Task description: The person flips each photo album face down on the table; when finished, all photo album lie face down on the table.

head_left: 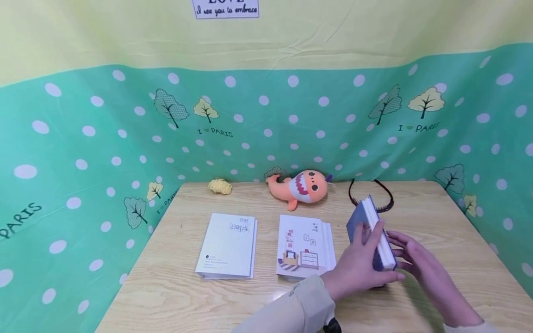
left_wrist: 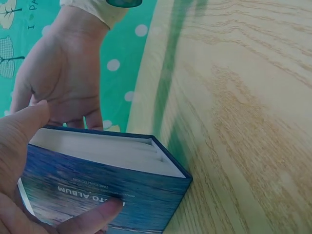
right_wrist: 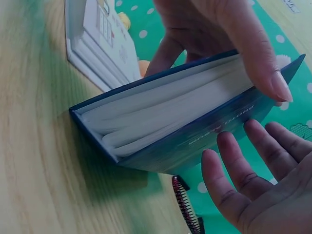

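A dark blue photo album [head_left: 368, 231] is held tilted up on its edge at the right of the table, its page edges facing up. My left hand [head_left: 354, 266] grips it, with the thumb on one cover and the fingers on the other. The word ALBUM shows on the blue cover [left_wrist: 83, 170] in the left wrist view. Beside the opposite cover is my right hand [head_left: 429, 273], palm toward the album. In the right wrist view its fingers [right_wrist: 234, 161] are spread and loosely bent at the cover; whether the tips touch it I cannot tell.
Two white albums [head_left: 226, 245] [head_left: 301, 245] lie left of the hands, the nearer one with a room drawing. Along the back are a yellow yarn bundle [head_left: 220, 186], an orange shark plush [head_left: 300, 187] and a dark toothed headband [head_left: 389, 201]. A green dotted cloth [head_left: 266, 120] hangs behind.
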The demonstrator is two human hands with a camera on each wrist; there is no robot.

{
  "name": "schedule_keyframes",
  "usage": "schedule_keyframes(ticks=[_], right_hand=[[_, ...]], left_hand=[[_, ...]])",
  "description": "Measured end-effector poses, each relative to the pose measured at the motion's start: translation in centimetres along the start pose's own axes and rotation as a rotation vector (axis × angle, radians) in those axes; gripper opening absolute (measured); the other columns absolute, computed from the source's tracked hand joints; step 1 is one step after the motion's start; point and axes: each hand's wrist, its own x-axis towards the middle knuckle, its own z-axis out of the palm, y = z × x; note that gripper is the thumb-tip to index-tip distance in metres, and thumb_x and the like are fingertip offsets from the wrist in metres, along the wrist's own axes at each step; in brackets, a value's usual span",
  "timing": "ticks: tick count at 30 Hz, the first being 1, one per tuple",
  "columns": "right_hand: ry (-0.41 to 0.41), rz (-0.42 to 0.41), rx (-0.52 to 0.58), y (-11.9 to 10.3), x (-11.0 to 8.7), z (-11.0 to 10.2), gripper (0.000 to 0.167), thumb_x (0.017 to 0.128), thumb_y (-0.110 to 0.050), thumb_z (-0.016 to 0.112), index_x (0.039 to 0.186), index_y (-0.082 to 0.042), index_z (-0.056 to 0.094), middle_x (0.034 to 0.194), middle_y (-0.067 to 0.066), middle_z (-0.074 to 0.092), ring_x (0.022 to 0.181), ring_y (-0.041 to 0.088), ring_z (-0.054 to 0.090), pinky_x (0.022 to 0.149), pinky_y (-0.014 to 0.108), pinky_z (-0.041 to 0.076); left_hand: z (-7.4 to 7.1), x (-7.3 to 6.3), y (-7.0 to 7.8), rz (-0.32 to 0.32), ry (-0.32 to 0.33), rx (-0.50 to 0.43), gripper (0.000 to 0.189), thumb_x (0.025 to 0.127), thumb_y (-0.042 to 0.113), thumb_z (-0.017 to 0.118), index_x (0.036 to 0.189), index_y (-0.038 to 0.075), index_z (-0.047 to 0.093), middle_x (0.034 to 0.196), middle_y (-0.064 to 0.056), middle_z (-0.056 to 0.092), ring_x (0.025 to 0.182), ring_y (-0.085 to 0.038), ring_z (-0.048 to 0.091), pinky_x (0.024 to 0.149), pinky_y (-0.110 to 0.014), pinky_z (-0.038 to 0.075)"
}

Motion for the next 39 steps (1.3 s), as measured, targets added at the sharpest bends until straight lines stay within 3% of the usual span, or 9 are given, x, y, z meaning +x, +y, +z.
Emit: schedule_keyframes(ticks=[5, 13, 17, 22, 27, 31, 39], right_hand=[[0.013, 0.059, -0.062, 0.6, 0.0, 0.0, 0.049, 0.109, -0.026, 0.023, 0.152, -0.003, 0.028, 0.135, -0.023, 0.048, 0.114, -0.004, 0.053, 0.086, 0.02, 0.05], [0.003, 0.079, -0.096, 1.4, 0.0, 0.1, 0.049, 0.109, -0.024, 0.027, 0.149, 0.003, 0.032, 0.134, -0.026, 0.047, 0.113, -0.006, 0.053, 0.084, 0.023, 0.052], [-0.002, 0.144, -0.115, 1.6, 0.1, 0.1, 0.049, 0.108, -0.028, 0.031, 0.148, 0.0, 0.036, 0.132, -0.026, 0.046, 0.111, -0.006, 0.053, 0.085, 0.025, 0.052], [-0.009, 0.238, -0.177, 1.8, 0.1, 0.1, 0.05, 0.107, -0.035, 0.035, 0.149, -0.008, 0.037, 0.143, -0.002, 0.045, 0.111, -0.006, 0.054, 0.085, 0.023, 0.049], [-0.02, 0.234, -0.2, 2.1, -0.1, 0.1, 0.051, 0.106, -0.032, 0.039, 0.151, -0.009, 0.033, 0.152, 0.021, 0.032, 0.111, -0.013, 0.048, 0.086, 0.019, 0.047], [-0.011, 0.214, -0.189, 2.6, -0.3, 0.0, 0.055, 0.105, -0.029, 0.043, 0.153, -0.006, 0.028, 0.153, 0.027, 0.026, 0.11, -0.016, 0.044, 0.086, 0.018, 0.048], [0.007, 0.202, -0.298, 2.9, -0.6, -0.3, 0.058, 0.104, -0.027, 0.048, 0.153, -0.005, 0.027, 0.15, 0.029, 0.029, 0.106, -0.014, 0.047, 0.082, 0.016, 0.046]], left_hand=[[0.2, 0.0, -0.1, -0.006, 0.012, 0.013, 0.108, 0.079, 0.054, 0.073, 0.149, 0.05, -0.009, 0.16, -0.017, 0.009, 0.12, -0.027, 0.053, 0.087, -0.025, 0.049], [0.5, -0.1, -0.3, 0.02, 0.044, -0.086, 0.108, 0.078, 0.038, 0.074, 0.15, 0.05, -0.006, 0.161, -0.011, 0.006, 0.123, -0.021, 0.048, 0.089, -0.022, 0.046], [0.6, -0.3, -0.2, 0.018, 0.062, -0.132, 0.111, 0.077, 0.033, 0.074, 0.15, 0.049, -0.007, 0.162, -0.011, 0.003, 0.125, -0.022, 0.047, 0.091, -0.024, 0.047], [0.6, -0.4, -0.1, 0.021, 0.078, -0.181, 0.113, 0.077, 0.029, 0.076, 0.151, 0.048, -0.008, 0.163, -0.008, -0.001, 0.123, -0.021, 0.048, 0.088, -0.022, 0.047], [0.7, -0.6, -0.1, 0.028, 0.091, -0.249, 0.112, 0.077, 0.026, 0.075, 0.152, 0.047, -0.005, 0.162, -0.004, 0.002, 0.123, -0.018, 0.047, 0.088, -0.021, 0.047], [0.9, -0.7, -0.3, 0.052, 0.1, -0.318, 0.109, 0.078, 0.025, 0.074, 0.153, 0.044, -0.003, 0.161, -0.002, 0.007, 0.128, -0.018, 0.043, 0.091, -0.021, 0.045], [1.0, -0.9, -0.7, 0.123, 0.081, -0.449, 0.091, 0.09, 0.032, 0.064, 0.156, 0.034, 0.0, 0.161, -0.003, 0.005, 0.137, -0.017, 0.032, 0.1, -0.022, 0.039]])
